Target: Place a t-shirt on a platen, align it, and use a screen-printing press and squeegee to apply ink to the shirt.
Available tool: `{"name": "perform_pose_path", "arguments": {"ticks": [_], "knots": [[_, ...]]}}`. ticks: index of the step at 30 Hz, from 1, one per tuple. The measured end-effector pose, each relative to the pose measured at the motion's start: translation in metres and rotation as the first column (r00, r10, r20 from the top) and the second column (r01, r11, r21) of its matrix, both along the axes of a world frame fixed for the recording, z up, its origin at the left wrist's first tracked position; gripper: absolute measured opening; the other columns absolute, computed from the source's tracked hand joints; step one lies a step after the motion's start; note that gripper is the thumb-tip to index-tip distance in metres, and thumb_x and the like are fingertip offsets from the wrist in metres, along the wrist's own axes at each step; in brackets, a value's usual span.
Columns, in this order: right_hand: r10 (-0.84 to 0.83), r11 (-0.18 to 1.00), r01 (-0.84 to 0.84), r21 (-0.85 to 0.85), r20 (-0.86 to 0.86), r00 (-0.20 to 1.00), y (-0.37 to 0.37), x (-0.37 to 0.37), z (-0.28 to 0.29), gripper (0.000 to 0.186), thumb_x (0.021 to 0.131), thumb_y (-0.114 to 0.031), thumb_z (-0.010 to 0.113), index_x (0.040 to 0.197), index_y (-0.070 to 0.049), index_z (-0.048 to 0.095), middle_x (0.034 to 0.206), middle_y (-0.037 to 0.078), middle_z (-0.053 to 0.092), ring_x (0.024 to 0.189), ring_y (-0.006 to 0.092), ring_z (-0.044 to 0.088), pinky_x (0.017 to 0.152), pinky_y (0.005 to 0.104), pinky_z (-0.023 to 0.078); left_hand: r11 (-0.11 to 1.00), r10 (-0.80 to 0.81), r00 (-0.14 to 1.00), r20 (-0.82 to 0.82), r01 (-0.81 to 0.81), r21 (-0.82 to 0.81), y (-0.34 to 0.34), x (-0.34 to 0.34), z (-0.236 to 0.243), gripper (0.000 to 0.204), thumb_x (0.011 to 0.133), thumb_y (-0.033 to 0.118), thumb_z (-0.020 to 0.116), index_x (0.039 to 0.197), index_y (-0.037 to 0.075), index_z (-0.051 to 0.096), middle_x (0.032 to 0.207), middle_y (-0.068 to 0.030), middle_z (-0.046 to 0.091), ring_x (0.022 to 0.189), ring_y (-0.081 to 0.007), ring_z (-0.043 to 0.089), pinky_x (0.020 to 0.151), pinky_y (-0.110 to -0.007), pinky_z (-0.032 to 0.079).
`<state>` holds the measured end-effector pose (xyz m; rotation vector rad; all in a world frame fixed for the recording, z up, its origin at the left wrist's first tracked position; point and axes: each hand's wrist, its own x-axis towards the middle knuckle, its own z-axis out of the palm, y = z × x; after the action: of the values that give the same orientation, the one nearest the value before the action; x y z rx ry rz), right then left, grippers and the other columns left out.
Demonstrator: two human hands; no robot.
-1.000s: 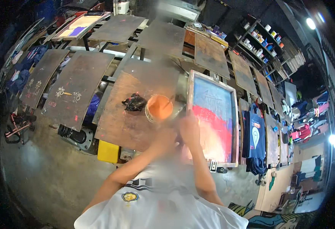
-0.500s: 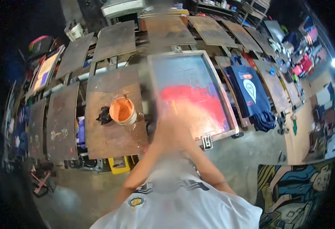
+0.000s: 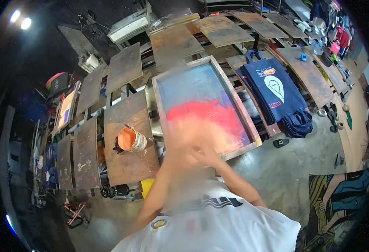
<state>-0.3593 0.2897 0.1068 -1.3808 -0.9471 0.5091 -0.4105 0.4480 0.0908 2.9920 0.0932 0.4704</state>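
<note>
A wooden-framed printing screen point(image 3: 233, 90) lies before me, its mesh blue-grey at the far end. Red ink point(image 3: 203, 112) spreads over the middle, with an orange-pink patch nearer me. My left hand point(image 3: 177, 145) and my right hand point(image 3: 206, 154) are close together over the near end of the screen. Blur smears the left fingers. On the right hand the fingers look curled, but whatever they hold is hidden. To the left, a bucket with orange inside point(image 3: 132, 139) stands on a brown board point(image 3: 130, 166), a dark crumpled thing beside it.
Dark blue tote bags point(image 3: 272, 90) with a white print lie stacked on a board to the right. Several flat boards point(image 3: 176, 44) line both sides of the long rack. A small black object point(image 3: 281, 143) rests on the floor point(image 3: 272, 168). Patterned fabric point(image 3: 340, 206) is at lower right.
The whole view has turned and shifted. The metal clamp at the screen's near edge no longer shows. My hands stay close together at the screen's near end, and the right fingers are more visible now.
</note>
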Motion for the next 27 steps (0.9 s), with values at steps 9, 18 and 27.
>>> {"name": "perform_pose_path", "arguments": {"ticks": [9, 18, 27], "knots": [[-0.379, 0.910, 0.366, -0.196, -0.032, 0.925, -0.065, 0.065, -0.027, 0.024, 0.092, -0.021, 0.069, 0.084, 0.002, 0.066, 0.067, 0.008, 0.060, 0.062, 0.0131, 0.055, 0.059, 0.0311, 0.044, 0.647, 0.699, 0.638, -0.323, -0.757, -0.096, 0.082, -0.010, -0.097, 0.065, 0.081, 0.033, 0.076, 0.134, 0.002, 0.056, 0.123, -0.0256, 0.062, 0.117, -0.0439, 0.056, 0.100, -0.050, 0.047], [-0.168, 0.946, 0.192, -0.261, 0.111, 0.980, -0.045, 0.053, -0.053, 0.025, 0.086, -0.021, 0.073, 0.096, 0.001, 0.066, 0.083, 0.014, 0.065, 0.079, 0.0275, 0.064, 0.069, 0.0382, 0.050, 0.494, 0.613, 0.747, -0.255, -0.615, -0.614, 0.035, 0.019, -0.009, 0.046, 0.074, 0.020, 0.079, 0.111, -0.004, 0.063, 0.098, -0.0173, 0.072, 0.089, -0.0300, 0.071, 0.080, -0.039, 0.055], [-0.058, 0.782, 0.503, -0.368, 0.760, 0.647, -0.017, 0.011, -0.043, 0.065, 0.070, -0.022, 0.078, 0.129, -0.006, 0.057, 0.119, 0.016, 0.059, 0.109, 0.0342, 0.056, 0.088, 0.0478, 0.048, -0.374, 0.569, 0.766, -0.301, -0.085, -0.923, -0.091, -0.013, -0.006, 0.038, 0.086, 0.008, 0.068, 0.122, 0.001, 0.057, 0.112, -0.0076, 0.064, 0.099, -0.0187, 0.065, 0.083, -0.034, 0.054]]}}
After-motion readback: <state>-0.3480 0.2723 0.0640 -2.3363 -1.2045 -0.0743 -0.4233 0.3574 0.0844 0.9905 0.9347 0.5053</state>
